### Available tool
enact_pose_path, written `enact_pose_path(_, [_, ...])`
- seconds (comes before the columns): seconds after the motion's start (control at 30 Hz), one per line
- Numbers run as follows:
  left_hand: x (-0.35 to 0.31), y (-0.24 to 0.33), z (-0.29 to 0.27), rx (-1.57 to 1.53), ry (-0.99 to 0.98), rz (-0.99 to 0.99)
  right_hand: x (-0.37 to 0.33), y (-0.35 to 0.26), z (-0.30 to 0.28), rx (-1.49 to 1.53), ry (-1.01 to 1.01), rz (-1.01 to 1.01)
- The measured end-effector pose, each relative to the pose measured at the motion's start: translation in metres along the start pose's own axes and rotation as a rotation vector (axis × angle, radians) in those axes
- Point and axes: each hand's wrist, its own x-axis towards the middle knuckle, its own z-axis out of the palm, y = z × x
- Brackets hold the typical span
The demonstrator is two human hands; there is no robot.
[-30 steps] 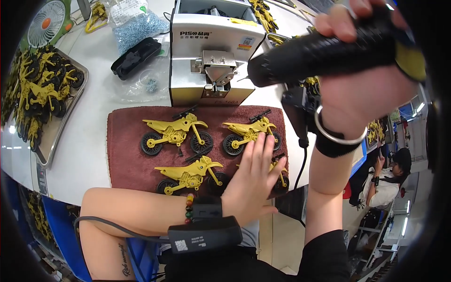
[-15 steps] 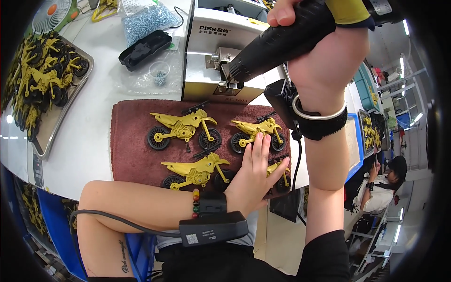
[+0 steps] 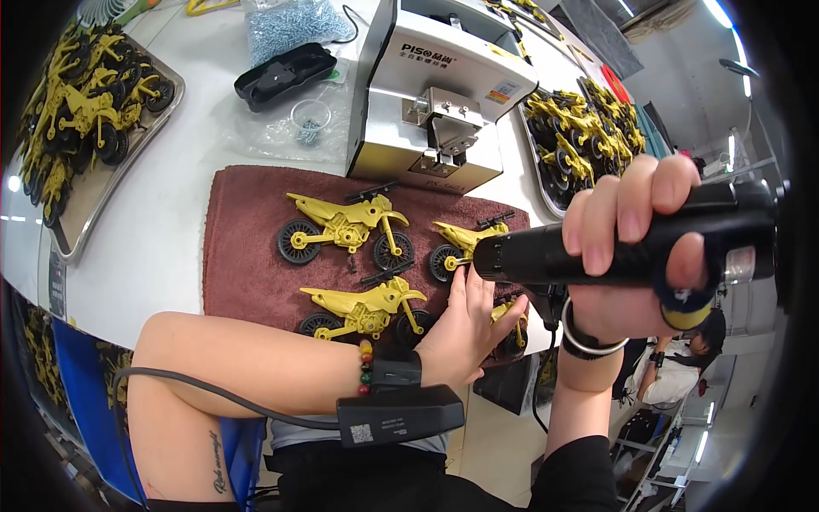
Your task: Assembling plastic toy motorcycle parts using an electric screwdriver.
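My right hand [image 3: 630,213] is wrapped round a black electric screwdriver [image 3: 533,254]. The tool lies nearly level, its nose pointing left over a yellow toy motorcycle [image 3: 456,235] with black wheels. Much of that toy's right side is behind the screwdriver. My left hand [image 3: 452,337] reaches in from below, fingers stretched out and their tips against the toy's lower edge, close to the tool's nose. Another toy motorcycle [image 3: 345,224] lies at upper left and one more [image 3: 367,307] at lower left. A fourth toy [image 3: 512,337] is partly covered by my left hand.
The toys rest on a brown towel [image 3: 247,290]. Behind it stands a metal screw-feeding machine [image 3: 401,111]. A bag of screws [image 3: 294,30], black case [image 3: 284,75] and small clear cup [image 3: 311,115] sit left of it. Toy-filled trays [image 3: 102,200] flank the table; a person [image 3: 674,367] is at far right.
My right hand has brought the screwdriver down from the machine's front to the upper right toy. The left hand stays by that toy. The view has shifted slightly.
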Motion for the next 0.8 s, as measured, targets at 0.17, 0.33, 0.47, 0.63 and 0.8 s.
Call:
enact_pose_path(0.17, [-0.003, -0.001, 0.005, -0.022, 0.094, -0.007, -0.01, 0.012, -0.003, -0.03, 0.095, -0.012])
enact_pose_path(0.33, [-0.001, -0.002, 0.002, -0.016, 0.148, -0.012, -0.014, 0.025, -0.002, -0.045, 0.124, -0.011])
enact_pose_path(0.47, [0.004, 0.001, -0.002, 0.071, -0.033, 0.017, -0.016, 0.024, -0.001, -0.065, 0.129, -0.009])
enact_pose_path(0.63, [0.008, 0.003, 0.007, 0.051, 0.073, -0.017, -0.016, 0.025, -0.001, -0.081, 0.103, -0.002])
enact_pose_path(0.8, [0.004, 0.005, 0.009, 0.073, 0.123, -0.076, -0.017, 0.024, 0.008, -0.069, 0.07, -0.003])
